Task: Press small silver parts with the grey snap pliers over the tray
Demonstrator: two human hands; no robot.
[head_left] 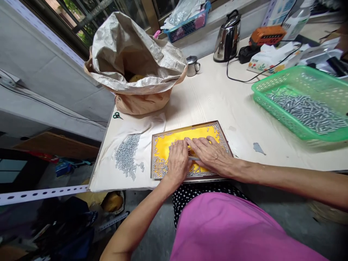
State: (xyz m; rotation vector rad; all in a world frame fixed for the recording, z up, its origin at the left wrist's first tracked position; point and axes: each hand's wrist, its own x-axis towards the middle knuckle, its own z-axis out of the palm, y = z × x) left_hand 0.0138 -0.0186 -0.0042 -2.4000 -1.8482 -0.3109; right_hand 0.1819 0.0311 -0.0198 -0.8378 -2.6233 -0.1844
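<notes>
A shallow brown-rimmed tray [225, 142] with a yellow bottom [170, 138] lies at the table's front edge. Small silvery metal pins [160, 166] line its edges and gather in its near left corner. Both my hands are over its middle, side by side and touching. My left hand [178, 159] lies with its fingers stretched forward. My right hand [212, 154] reaches in from the right, palm down, with its fingers extended. A thin grey strip [194, 158] shows between the hands; what bears on it beneath them is hidden. A pile of pins [127, 154] lies on white cloth left of the tray.
Behind the cloth stands a large open sack [144, 98], with green-handled scissors [117, 115] nearby. A green basket [299, 127] of metal pins is at the right. Further back are a steel mug [191, 66], a kettle [227, 38] and an orange battery tool [266, 35].
</notes>
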